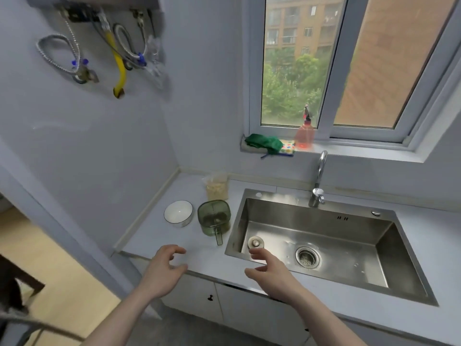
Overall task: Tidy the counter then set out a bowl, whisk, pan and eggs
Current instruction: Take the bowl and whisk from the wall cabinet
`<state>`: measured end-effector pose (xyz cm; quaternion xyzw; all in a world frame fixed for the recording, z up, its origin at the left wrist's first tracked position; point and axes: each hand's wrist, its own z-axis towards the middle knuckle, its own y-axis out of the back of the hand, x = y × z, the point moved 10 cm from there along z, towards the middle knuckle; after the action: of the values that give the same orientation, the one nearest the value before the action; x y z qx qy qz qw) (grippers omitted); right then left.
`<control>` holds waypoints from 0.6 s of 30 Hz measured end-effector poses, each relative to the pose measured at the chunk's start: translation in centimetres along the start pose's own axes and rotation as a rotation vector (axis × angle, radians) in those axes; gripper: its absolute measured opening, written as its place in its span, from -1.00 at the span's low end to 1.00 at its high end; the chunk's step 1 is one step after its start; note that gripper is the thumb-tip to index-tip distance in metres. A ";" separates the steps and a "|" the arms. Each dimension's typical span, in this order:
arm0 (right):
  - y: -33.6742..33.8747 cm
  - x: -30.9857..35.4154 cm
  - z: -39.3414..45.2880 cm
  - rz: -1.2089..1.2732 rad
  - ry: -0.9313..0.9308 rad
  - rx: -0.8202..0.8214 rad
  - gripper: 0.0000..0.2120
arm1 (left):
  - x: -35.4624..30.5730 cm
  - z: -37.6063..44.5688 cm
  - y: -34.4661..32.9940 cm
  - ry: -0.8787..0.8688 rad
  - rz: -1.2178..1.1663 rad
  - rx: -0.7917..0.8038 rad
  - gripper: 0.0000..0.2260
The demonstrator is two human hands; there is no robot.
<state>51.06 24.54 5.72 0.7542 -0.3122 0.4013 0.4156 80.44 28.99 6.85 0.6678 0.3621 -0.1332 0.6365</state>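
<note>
A white bowl (178,213) with a dark rim stands on the pale grey counter (159,243), towards the back left. Beside it on the right sits a green see-through cup (214,218) with its handle pointing at me. Behind the cup stands a clear bag of pale food (217,186). My left hand (163,267) hovers over the counter's front edge with fingers loosely curled and holds nothing. My right hand (268,268) hovers over the sink's left front corner, fingers relaxed and empty. No whisk, pan or eggs are in view.
A steel sink (324,236) with a loose plug (255,242), a drain strainer (307,257) and a tap (319,181) fills the right side. On the window sill lie a green cloth (264,143) and an orange spray bottle (304,132). Hoses hang on the left wall (119,58).
</note>
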 end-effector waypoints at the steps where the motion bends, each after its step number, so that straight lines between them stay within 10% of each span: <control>1: -0.2 0.0 1.1 0.008 -0.013 0.006 -0.50 | 0.8 1.3 0.1 0.031 -0.032 -0.006 -0.72; 14: -7.3 -3.1 18.1 0.068 -0.341 0.014 -0.39 | 13.0 20.7 -2.0 0.580 -0.444 0.062 -0.41; 18: -9.1 -4.2 22.1 0.061 -0.411 -0.023 -0.31 | 15.6 24.7 -3.9 0.689 -0.537 0.156 -0.59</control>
<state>64.01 9.87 -8.65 0.8054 -0.4178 0.2479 0.3395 95.81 10.20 -9.89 0.6016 0.7025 -0.0906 0.3692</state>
